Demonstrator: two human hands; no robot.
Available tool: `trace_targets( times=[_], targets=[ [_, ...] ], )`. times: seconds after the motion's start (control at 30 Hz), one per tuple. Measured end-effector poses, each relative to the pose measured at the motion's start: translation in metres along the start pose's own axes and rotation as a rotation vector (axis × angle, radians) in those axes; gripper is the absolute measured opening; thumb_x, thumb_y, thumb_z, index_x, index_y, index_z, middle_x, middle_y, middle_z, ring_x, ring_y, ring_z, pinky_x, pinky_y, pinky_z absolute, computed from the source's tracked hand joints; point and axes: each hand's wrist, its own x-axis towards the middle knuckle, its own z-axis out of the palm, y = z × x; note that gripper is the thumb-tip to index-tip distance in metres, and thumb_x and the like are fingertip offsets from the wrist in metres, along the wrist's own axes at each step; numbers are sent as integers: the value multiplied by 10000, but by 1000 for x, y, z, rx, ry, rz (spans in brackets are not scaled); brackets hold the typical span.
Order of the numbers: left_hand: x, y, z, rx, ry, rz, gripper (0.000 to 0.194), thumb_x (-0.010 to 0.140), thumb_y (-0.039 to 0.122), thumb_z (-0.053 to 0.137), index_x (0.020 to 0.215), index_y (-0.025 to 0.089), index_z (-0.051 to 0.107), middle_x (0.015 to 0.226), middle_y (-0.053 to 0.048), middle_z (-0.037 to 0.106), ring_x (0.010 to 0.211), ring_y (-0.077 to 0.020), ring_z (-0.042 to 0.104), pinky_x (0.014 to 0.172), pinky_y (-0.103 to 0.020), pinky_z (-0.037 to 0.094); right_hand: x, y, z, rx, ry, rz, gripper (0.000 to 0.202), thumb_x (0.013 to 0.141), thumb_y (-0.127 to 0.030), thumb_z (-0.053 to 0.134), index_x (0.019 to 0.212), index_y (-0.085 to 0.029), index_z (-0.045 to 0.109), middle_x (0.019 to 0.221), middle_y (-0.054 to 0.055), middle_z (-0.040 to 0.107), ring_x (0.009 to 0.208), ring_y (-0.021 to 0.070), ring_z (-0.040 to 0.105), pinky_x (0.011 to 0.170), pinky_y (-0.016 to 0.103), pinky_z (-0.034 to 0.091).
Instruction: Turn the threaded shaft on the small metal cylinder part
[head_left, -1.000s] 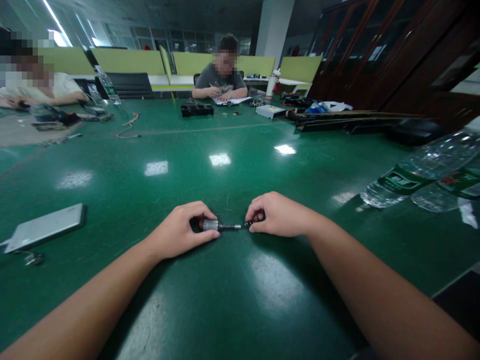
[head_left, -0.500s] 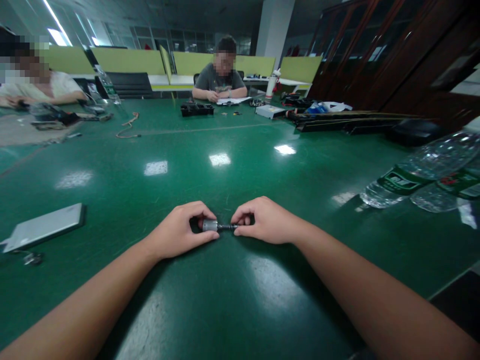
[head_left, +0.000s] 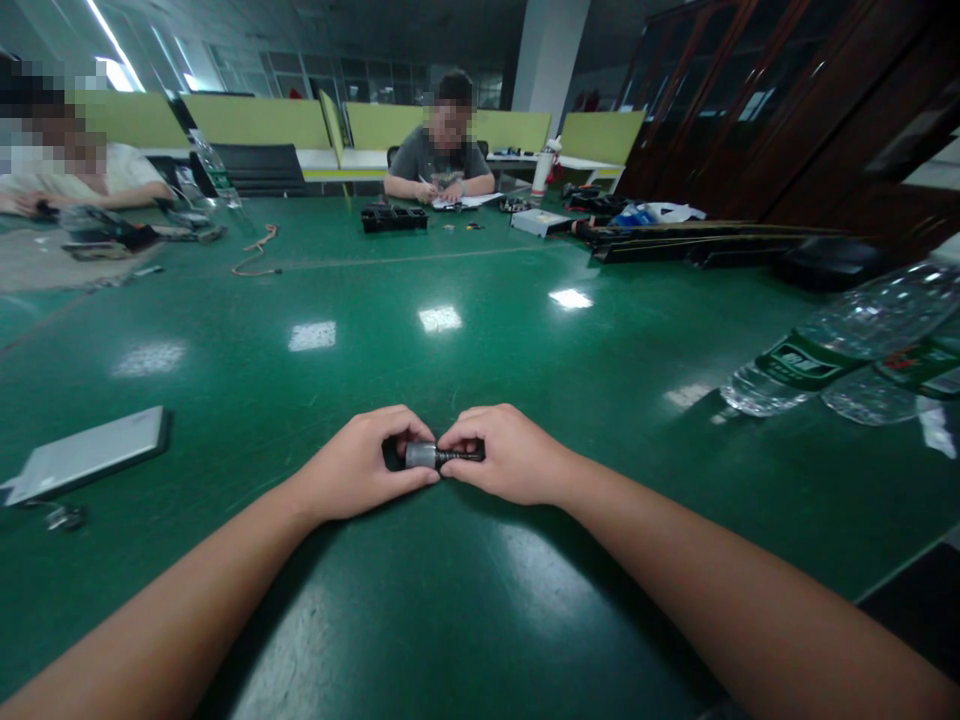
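Observation:
A small silver cylinder [head_left: 421,456] with a thin dark shaft [head_left: 471,457] lies sideways just above the green table; it looks like a small motor. My left hand [head_left: 367,462] is closed around the cylinder, thumb in front and fingers behind. On the shaft, right by the cylinder's end, sits a dark ringed piece like a small spring [head_left: 448,456]. My right hand [head_left: 506,455] pinches it between thumb and fingers, partly covering it. The shaft's free end points into the right palm. Both hands nearly touch at the fingertips.
A silver flat box [head_left: 90,455] and a small metal part [head_left: 64,517] lie at left. Water bottles [head_left: 806,360] stand at right. Farther back are a black tray [head_left: 394,218], a cord [head_left: 259,250] and dark long strips [head_left: 675,243]. Two people sit across the table.
My right hand has slid left along the shaft with the spring-like piece, up to the cylinder. More shaft now shows on the right. My left hand has barely moved.

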Motion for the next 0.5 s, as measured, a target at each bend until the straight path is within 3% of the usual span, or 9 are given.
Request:
trace_targets(
  times=[0.5],
  targets=[
    [-1,-2,-1,17,-23,19,218,855,374,668,939,177,628,881,-25,630,799,-178,587,717,-283,428,-1,-1,-3,-66,-14,-23,151,793,-195,704,921,-152,771,770,33,673,692,122,572,644,228,395]
  ],
)
